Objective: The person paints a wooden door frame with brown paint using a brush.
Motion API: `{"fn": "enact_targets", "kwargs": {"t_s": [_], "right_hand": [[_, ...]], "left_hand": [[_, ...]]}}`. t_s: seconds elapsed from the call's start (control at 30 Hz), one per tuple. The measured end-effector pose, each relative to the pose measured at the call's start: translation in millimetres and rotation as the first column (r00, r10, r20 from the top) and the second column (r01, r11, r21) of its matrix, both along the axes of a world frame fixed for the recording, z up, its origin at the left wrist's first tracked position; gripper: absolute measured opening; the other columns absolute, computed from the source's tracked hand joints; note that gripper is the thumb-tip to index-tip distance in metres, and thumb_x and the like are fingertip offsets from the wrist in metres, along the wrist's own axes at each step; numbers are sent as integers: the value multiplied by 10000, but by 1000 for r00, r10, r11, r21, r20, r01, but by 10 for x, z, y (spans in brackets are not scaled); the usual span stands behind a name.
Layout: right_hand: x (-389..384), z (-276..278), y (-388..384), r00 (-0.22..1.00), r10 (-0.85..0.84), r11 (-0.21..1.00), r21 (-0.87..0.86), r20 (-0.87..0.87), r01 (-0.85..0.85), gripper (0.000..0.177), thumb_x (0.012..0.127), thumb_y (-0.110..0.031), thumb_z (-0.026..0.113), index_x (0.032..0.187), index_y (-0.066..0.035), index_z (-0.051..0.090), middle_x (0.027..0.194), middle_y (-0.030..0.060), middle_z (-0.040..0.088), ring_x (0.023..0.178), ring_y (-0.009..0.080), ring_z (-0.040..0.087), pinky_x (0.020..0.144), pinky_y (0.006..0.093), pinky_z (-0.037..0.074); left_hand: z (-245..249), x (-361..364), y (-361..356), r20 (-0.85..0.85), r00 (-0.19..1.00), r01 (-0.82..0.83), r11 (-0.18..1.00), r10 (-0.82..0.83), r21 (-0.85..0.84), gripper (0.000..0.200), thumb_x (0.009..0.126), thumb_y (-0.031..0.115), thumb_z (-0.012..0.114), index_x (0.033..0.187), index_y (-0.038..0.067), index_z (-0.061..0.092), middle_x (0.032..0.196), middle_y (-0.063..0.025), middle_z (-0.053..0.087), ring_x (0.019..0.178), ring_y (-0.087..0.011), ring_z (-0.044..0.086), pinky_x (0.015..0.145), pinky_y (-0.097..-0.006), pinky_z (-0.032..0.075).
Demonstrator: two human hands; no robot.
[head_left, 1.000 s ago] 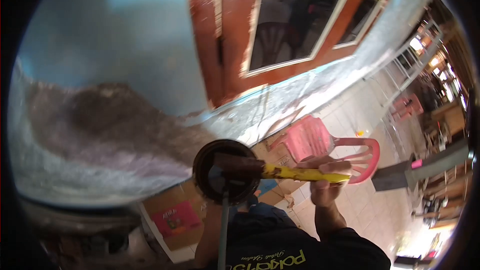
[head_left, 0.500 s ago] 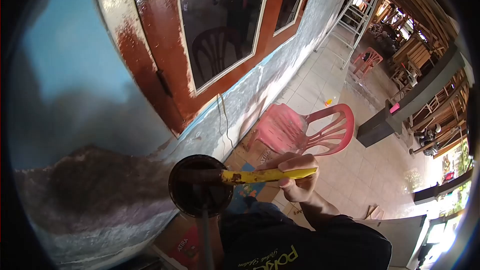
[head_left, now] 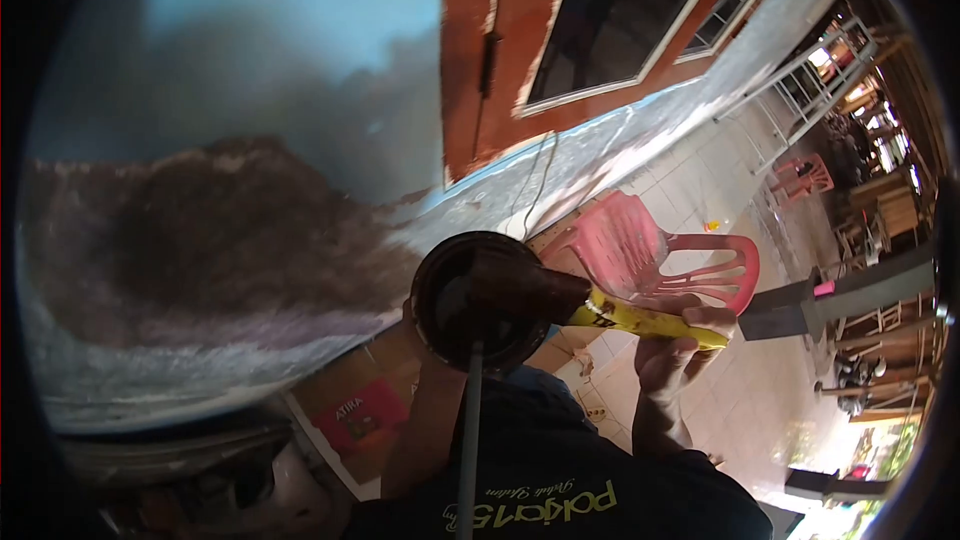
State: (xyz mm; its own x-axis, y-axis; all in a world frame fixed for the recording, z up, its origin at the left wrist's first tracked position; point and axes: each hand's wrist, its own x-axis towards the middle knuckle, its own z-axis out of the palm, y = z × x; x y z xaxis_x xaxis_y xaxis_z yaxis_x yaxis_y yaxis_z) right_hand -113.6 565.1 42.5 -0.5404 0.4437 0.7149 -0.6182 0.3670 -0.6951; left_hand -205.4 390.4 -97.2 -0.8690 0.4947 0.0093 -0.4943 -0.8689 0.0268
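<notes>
1. The right hand (head_left: 672, 352) has its grip closed around the yellow handle of a paintbrush (head_left: 640, 320), with the fingers curled over the handle.
2. The paintbrush lies almost level and points left. Its dark, paint-loaded bristles sit over the open mouth of a paint can (head_left: 450, 315), at the can's right rim.
3. The left hand (head_left: 415, 335) holds the paint can from underneath. Its grip is closed on the can, which hides most of the fingers; only their edge shows at the can's left side.
4. The paint can is round and dark brown inside. It is held up in the air in front of the chest, at the middle of the view, between the two hands.
5. A thin wire handle (head_left: 468, 430) hangs straight down from the can, just beside the left forearm.
6. A black shirt (head_left: 560, 460) with yellow lettering fills the bottom of the view.
7. Behind the can is a wall (head_left: 280, 30), blue above, with a broad, rough, dark brown patch across its lower part.
8. To the right of the blue area stands a red-brown door frame (head_left: 470, 60) with a white-edged glass panel.
9. A pink plastic chair (head_left: 630, 250) stands on a pale tiled floor (head_left: 720, 190), near the foot of the wall.
10. Flattened cardboard (head_left: 365, 415) with a red label lies on the floor below the can.
11. A metal ladder (head_left: 800, 90) stands far off at the right.
</notes>
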Motion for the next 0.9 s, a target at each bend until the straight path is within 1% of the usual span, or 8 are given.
{"fn": "enact_targets", "kwargs": {"t_s": [0.07, 0.17, 0.27, 0.37, 0.5, 0.63, 0.87, 0.9], "right_hand": [[15, -38, 15, 999, -20, 993, 113, 31, 16, 404, 861, -391, 533, 978, -50, 350, 745, 174, 592, 631, 209, 610, 552, 265, 513], [33, -11, -80, 994, 102, 995, -2, -33, -102, 369, 878, -359, 515, 1025, -60, 356, 858, 167, 568, 757, 222, 615, 682, 321, 528], [126, -122, -36, 998, 43, 995, 84, 38, -46, 366, 880, -364, 507, 1023, -63, 356, 875, 155, 563, 786, 215, 605, 722, 330, 526], [151, -61, -99, 995, 96, 995, -15, -26, -96, 363, 891, -357, 485, 1044, -54, 355, 907, 149, 550, 839, 219, 592, 759, 341, 520], [205, -84, -65, 1000, -21, 997, 76, -10, 22, 382, 888, -365, 484, 1050, -44, 355, 894, 160, 551, 813, 223, 595, 743, 338, 518], [230, -67, 17, 994, 85, 981, 166, 67, -95, 355, 891, -346, 486, 1044, -53, 356, 878, 165, 557, 806, 234, 601, 749, 356, 527], [72, -128, 224, 990, 139, 979, 148, 25, -141, 363, 889, -373, 471, 1052, -68, 360, 877, 171, 559, 828, 234, 605, 757, 375, 534], [41, -133, 239, 988, 153, 986, 63, -17, -152, 349, 894, -366, 462, 1042, -68, 356, 882, 174, 561, 808, 238, 613, 739, 368, 539]], "left_hand": [[-10, 19, -40, 10, 1000, -19, 1000, 19, 3, 475, 873, 408, 390, 1201, 77, 482, 1169, -120, 507, 1048, -264, 502, 864, -427, 439], [64, 34, -86, 28, 999, -30, 999, 29, 26, 485, 879, 413, 361, 1176, 58, 506, 1112, -130, 567, 1002, -245, 551, 852, -392, 468], [126, 1, -96, 1, 1000, 2, 998, -2, 61, 467, 883, 386, 344, 1155, 47, 517, 1102, -139, 574, 978, -243, 566, 836, -384, 480], [148, 10, -114, 22, 1000, -7, 999, 6, 44, 449, 884, 358, 349, 1148, 39, 521, 1104, -148, 573, 971, -251, 570, 826, -392, 486], [156, 44, -101, 4, 998, 57, 987, -58, 152, 436, 882, 336, 360, 1146, 28, 519, 1106, -156, 573, 964, -257, 574, 825, -395, 487], [112, 87, -88, 100, 993, 47, 995, -55, 88, 435, 875, 337, 372, 1118, 17, 539, 1078, -163, 585, 966, -262, 575, 828, -395, 487], [-281, 105, 111, 83, 997, -12, 999, 8, 49, 448, 866, 351, 384, 1115, 17, 545, 1071, -160, 589, 964, -259, 580, 831, -393, 490], [-290, 110, 152, 85, 996, -24, 999, 21, 32, 451, 865, 355, 386, 1120, 18, 543, 1073, -159, 588, 965, -258, 580, 831, -392, 491]]}}
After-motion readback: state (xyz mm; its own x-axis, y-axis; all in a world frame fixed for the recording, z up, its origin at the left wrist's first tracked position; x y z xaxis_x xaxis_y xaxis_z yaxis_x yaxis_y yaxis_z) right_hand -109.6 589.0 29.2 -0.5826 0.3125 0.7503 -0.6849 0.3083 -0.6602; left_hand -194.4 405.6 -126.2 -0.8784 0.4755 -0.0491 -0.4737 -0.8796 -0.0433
